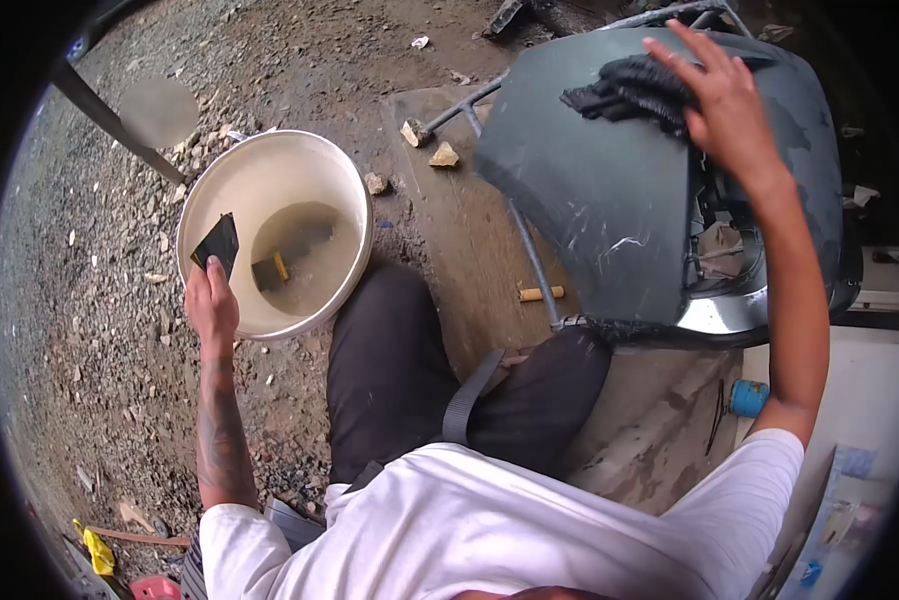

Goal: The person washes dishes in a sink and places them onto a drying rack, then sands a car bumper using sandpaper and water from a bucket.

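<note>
My left hand (212, 300) is closed on a folded piece of black sandpaper (217, 245), held over the rim of a white bucket (362, 235). Cloudy water (314, 275) lies in the bucket, with a dark block with a yellow label (271, 271) in it. On the right, my right hand (726, 110) rests with fingers spread at a bunched black cloth (634, 88). The cloth lies on a dark green car bumper (589, 190), between my thumb and first finger. Scratches and a bare shiny patch show on the bumper.
A grey metal stand (534, 255) bears the bumper. Beneath it, a board (449, 220) carries stones and a yellow stick (541, 294). Gravel (99, 330) covers the ground at left. A blue can (748, 398) is by my right elbow. My knees sit between bucket and bumper.
</note>
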`<state>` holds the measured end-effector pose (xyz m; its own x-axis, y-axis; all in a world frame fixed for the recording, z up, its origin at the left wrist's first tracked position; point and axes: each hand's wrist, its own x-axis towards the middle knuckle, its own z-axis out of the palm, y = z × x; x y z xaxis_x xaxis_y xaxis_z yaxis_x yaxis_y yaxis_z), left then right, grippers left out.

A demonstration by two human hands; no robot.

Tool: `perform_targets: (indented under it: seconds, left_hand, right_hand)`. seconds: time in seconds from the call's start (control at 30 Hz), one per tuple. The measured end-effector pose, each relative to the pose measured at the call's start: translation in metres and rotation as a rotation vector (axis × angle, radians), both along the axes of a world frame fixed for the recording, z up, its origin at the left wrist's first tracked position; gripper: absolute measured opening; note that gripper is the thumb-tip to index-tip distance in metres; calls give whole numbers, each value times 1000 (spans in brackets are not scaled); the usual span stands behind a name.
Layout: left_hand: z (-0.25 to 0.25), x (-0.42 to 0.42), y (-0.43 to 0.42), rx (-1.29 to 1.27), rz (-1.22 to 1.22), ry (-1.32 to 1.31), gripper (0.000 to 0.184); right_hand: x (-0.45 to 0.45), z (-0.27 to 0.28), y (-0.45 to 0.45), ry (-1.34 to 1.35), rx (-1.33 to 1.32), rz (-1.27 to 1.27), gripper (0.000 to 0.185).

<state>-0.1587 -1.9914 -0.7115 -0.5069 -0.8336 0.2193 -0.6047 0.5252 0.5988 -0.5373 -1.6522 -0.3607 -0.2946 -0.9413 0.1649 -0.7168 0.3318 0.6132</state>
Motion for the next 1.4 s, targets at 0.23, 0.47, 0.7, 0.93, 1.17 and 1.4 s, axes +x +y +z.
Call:
perform_targets:
  seconds: [0.23, 0.47, 0.7, 0.93, 1.17, 1.4]
  left_hand:
    - [10, -4, 4, 58, 16, 9, 40]
    - [21, -2, 9, 92, 45, -75, 40]
    - [22, -3, 8, 115, -23, -75, 42]
    - [5, -3, 6, 68, -9, -113, 44]
    - [24, -9, 16, 83, -64, -31, 37]
    - [23, -6, 16, 14, -63, -54, 38]
  right_hand:
    - [3, -71, -20, 65, 228, 92, 21]
    - [-41, -172, -89, -75, 322, 129, 15]
    - [-11, -159, -51, -259, 390, 278, 11]
    - [67, -91, 46, -374, 457, 234, 11]
    - [106, -131, 88, -444, 418, 277, 9]
    - [55, -196, -3, -382, 421, 221, 5]
